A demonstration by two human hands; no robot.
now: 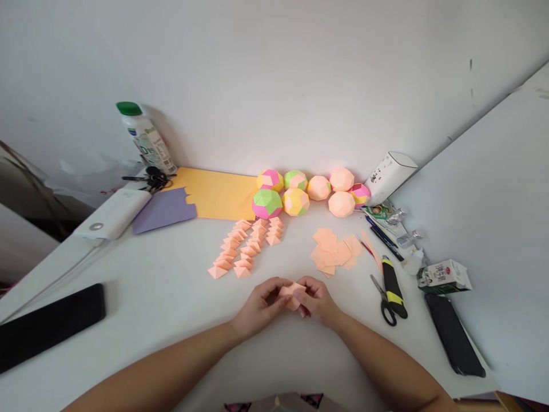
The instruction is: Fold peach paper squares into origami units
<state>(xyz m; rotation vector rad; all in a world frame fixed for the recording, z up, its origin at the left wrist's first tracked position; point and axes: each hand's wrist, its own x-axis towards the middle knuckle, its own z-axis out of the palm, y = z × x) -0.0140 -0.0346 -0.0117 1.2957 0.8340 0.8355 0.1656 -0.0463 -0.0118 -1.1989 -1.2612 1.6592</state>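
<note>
Between my fingers is a small peach paper piece point(293, 290), partly folded. My left hand point(266, 303) pinches its left side, and my right hand point(316, 301) grips its right side, thumb on top. Some of the piece is hidden by the fingers. Beyond my left hand, folded peach paper units point(230, 245) lie nested in rows on the white table. Past my right hand sits a loose pile of flat peach paper pieces point(337, 252). Several faceted paper balls point(295, 202) in peach, yellow, green and pink stand near the wall.
Scissors point(384, 300) and a black-yellow utility knife point(393, 286) lie at the right, near a milk carton point(444, 276) and a black case point(455, 336). Left are a phone point(54, 326), white power bank point(114, 216), purple paper point(165, 212), yellow paper point(223, 193) and a green-capped bottle point(148, 137).
</note>
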